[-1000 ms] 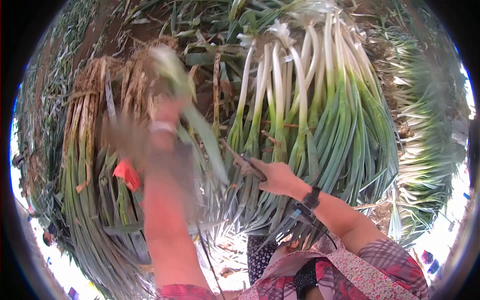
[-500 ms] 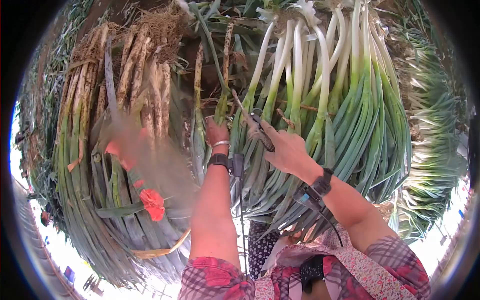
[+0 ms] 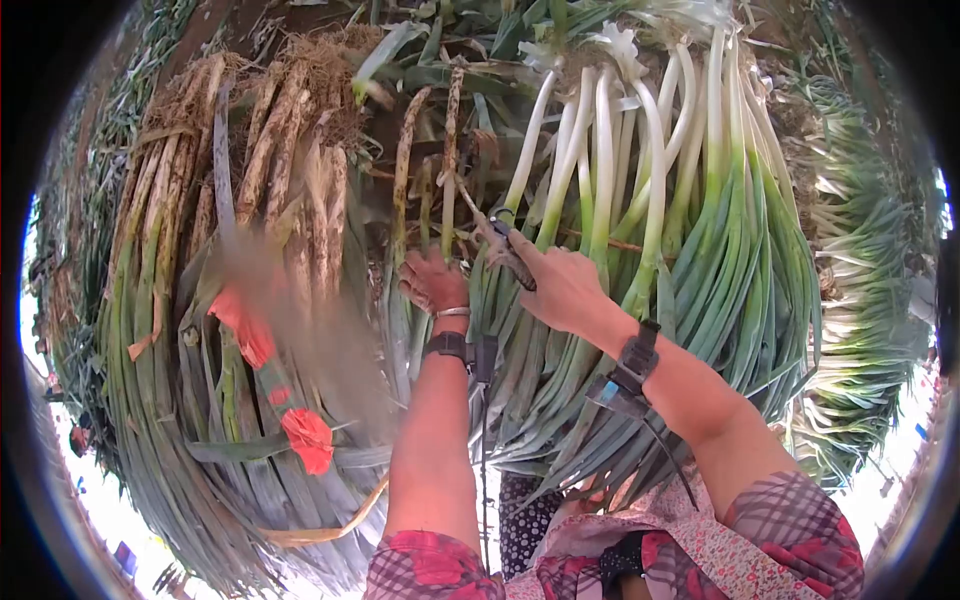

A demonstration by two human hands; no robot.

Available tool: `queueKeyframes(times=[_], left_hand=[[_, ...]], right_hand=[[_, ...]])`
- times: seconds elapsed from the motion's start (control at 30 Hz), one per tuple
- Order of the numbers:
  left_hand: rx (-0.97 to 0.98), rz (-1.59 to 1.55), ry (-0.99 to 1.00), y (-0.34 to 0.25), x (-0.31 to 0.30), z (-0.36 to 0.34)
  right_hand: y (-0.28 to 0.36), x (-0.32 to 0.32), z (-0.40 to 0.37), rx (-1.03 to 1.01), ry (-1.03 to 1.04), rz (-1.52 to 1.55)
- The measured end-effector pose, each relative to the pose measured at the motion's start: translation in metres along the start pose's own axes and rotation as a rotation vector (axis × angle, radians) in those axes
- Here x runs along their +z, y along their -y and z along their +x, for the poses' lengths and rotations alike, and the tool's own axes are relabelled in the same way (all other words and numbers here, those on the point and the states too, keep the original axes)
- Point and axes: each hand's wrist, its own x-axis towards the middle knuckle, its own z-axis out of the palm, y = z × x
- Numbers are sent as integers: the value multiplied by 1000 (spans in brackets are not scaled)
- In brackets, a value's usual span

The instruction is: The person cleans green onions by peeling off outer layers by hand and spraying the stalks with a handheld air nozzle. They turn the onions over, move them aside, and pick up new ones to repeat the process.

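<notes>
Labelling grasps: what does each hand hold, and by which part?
Right hand grips a small dirt-caked knife by its dark handle, blade up-left. Left hand is at a muddy unpeeled leek stalk; a grip cannot be told.

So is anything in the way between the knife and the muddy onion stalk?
Nothing visible is. The knife in the right hand points straight at the muddy stalk, which the left hand grips lower down.
</notes>
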Motion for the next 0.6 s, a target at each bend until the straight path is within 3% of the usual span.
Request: queueKeyframes(times=[0.07,0.13,0.23,0.3,0.33,0.4,0.5,0.6], left_hand=[[-54,-46,31,-3,0,6],[9,25,-88,-1,7,9],[3,28,-108,1,7,12],[-15,6,-57,0,2,11],[-32,-13,-7,1,-1,10],[-32,-16,5,1,-3,6],[-42,-41,22,4,-8,1],[-33,-11,12,10,-11,-4]], right_hand=[[-1,-7,13,-2,-1,6],[-4,-12,24,-6,3,12],[-11,-14,35,-26,-20,-21],[-13,-19,35,-44,-155,1],[-11,-20,29,-42,-151,2],[0,-20,6,-16,95,-22],[10,-13,-15,-49,173,-19],[10,-9,1,-39,52,14]])
